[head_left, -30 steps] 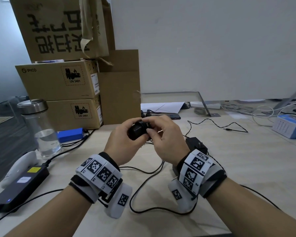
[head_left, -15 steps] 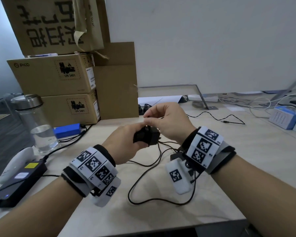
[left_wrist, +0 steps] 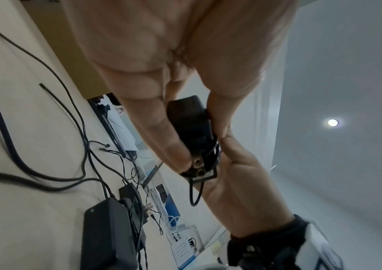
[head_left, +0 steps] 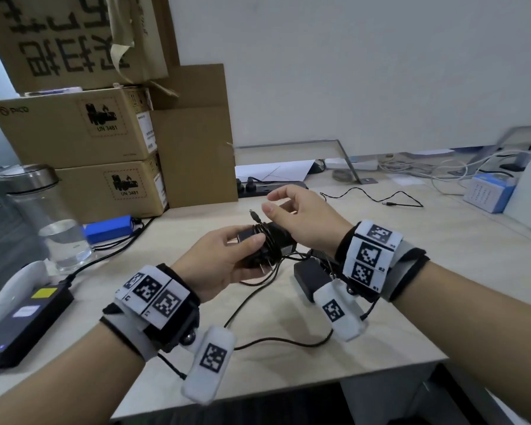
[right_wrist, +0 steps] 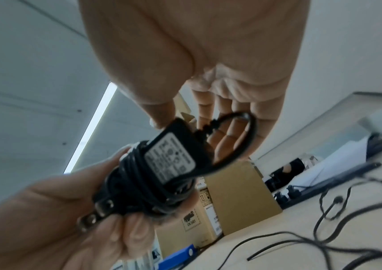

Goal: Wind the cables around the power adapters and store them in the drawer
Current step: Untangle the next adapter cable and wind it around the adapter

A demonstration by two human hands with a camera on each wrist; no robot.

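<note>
Power adapter (head_left: 265,245), cable wound round it, gripped in left hand (head_left: 218,266), long axis pointing toward right hand (head_left: 301,214). Right hand just above its far end, fingers loosely apart, holding nothing.

Left hand (right_wrist: 53,215) grips cable-wound adapter (right_wrist: 162,164); right hand (right_wrist: 208,64) loose above.

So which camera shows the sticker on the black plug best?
The right wrist view. There the plug turns its white label to the camera, though the print is blurred. The head view shows only the plug's dark side with wound cable; the left wrist view shows its end between fingers, with no label.
</note>
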